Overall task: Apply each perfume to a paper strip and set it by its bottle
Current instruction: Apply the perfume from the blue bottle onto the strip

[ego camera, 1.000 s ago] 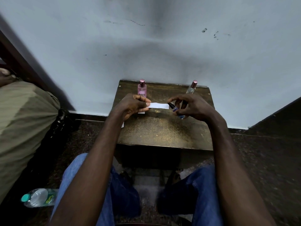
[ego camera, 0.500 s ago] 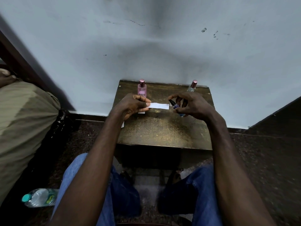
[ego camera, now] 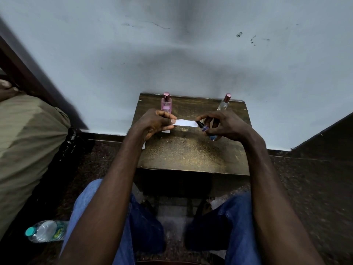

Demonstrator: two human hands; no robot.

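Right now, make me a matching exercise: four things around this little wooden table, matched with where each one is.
1 pink square perfume bottle
2 white paper strip
3 small purple bottle
4 clear plastic water bottle, teal cap

A held in the right hand
B lying on the floor
C pinched by the left hand
D standing at the table's back edge

Pairs: 1-D, 2-C, 3-A, 4-B

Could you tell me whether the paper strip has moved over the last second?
No; the strip still hangs just below and right of the pink bottle.
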